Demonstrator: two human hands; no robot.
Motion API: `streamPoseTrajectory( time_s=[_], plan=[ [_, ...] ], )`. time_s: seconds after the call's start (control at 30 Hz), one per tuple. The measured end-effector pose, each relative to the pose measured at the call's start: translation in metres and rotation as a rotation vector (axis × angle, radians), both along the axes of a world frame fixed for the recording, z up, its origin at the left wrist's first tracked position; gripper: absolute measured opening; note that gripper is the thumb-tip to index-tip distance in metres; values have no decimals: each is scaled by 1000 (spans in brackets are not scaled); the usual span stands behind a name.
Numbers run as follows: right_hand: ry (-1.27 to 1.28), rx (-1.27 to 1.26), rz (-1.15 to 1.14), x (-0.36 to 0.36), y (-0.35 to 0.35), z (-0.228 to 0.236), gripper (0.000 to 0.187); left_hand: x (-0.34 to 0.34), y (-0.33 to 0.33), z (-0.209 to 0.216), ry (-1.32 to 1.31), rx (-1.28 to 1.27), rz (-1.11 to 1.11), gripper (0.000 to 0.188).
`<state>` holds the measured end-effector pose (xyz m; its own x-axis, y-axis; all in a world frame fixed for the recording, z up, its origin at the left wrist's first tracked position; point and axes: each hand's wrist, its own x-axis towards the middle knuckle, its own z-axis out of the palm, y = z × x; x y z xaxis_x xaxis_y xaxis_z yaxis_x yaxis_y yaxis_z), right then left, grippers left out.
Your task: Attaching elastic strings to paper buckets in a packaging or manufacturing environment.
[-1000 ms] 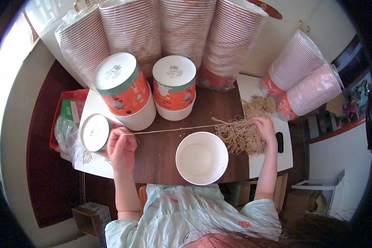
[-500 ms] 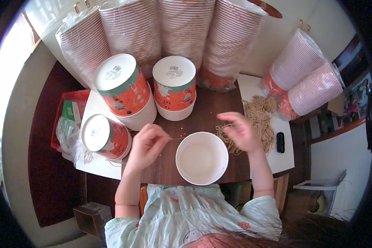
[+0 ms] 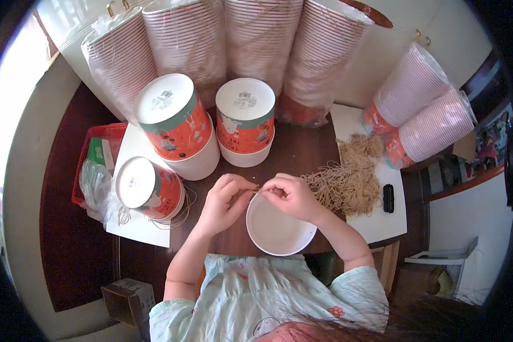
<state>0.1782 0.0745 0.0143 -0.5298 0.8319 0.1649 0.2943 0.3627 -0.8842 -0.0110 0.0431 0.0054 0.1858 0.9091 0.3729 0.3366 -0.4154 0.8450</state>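
Over the far rim of a white paper tub [image 3: 279, 231], my two hands meet. My left hand [image 3: 227, 204] pinches a short length of thin tan string [image 3: 257, 191]. Thumb and fingertips of my right hand [image 3: 291, 197] are closed on the same string, just beside the left fingertips. The tub is upright and nothing shows inside it. To the right of my right hand lies a loose heap of tan string [image 3: 356, 185]. Left of my left hand stands a small upside-down orange tub [image 3: 164, 196] with loops of string around its base.
Two upside-down stacks of orange tubs, a left stack [image 3: 182, 134] and a middle stack [image 3: 246, 134], stand behind. Tall plastic-wrapped tub stacks [image 3: 262, 40] line the back, with two more at right. A black object [image 3: 388, 198] lies on the white right panel; a red basket [image 3: 81, 165] sits at left.
My right hand has moved left from beside the string heap to the left hand and closed on the string. The left hand has shifted slightly right.
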Motion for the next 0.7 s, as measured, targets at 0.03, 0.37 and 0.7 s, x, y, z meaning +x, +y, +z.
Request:
streamPoseTrajectory(
  time_s=[0.03,0.37,0.7],
  plan=[
    [-55,61,-25,2,-3,-5,8,0,-2,-9,-1,-2,1,11],
    [-384,244,41,1,-5,-56,8,7,-15,-75,-88,-379,11,18],
    [-369,228,2,0,-7,-59,7,7,-16,-75,-88,-401,13,19]
  ],
)
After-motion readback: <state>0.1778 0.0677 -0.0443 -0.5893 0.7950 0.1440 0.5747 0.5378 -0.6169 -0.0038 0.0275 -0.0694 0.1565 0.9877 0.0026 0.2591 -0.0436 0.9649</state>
